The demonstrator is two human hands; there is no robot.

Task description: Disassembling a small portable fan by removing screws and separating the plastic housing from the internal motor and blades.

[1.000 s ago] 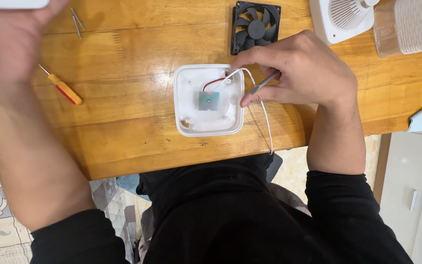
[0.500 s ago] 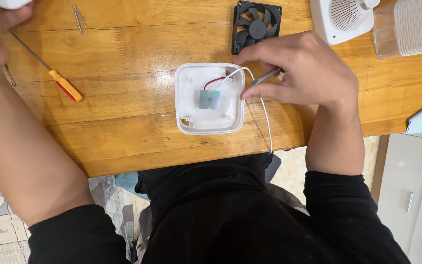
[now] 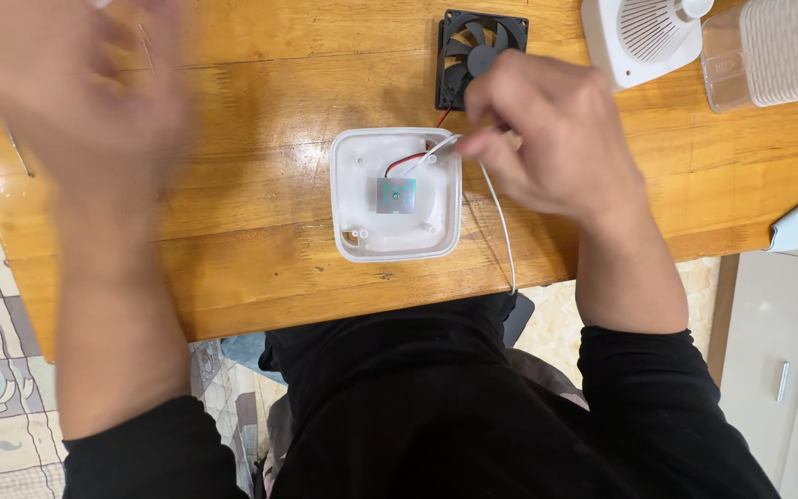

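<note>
The left hand, which half a second ago sat at the far upper-left corner of the view, now sweeps in over the bench as a broad blur, covering the spot where the orange-handled screwdriver lay; whether its grip is apart or together cannot be told. The right hand has barely shifted: its fingers are pinched together on the white cable at the upper right corner of the white square housing. That housing lies open side up near the bench's front edge, a small square circuit board at its centre with red and white leads running up to the pinch. The housing lies just left of the right hand and well right of the left. The cable's long run drops from the pinch toward the person's lap. A black fan lies just beyond.
</note>
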